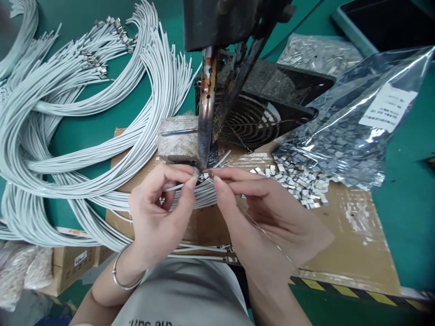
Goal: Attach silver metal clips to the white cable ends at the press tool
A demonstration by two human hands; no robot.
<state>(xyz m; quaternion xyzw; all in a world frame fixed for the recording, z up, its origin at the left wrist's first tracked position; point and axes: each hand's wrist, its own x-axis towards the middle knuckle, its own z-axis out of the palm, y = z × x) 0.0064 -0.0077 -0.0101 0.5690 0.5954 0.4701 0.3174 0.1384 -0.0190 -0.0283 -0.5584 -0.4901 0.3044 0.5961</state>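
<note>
My left hand pinches the end of a white cable between thumb and forefinger, right under the tip of a fixed soldering iron. My right hand pinches a thin solder wire that trails back over my wrist, its end meeting the cable tip at the iron. A small metal connector sits where both hands meet. Both hands rest over a sheet of cardboard.
Large bundles of white cables curve across the green table on the left. A small fan sits behind the iron. A plastic bag spills small metal connectors onto the cardboard. Cardboard boxes lie lower left.
</note>
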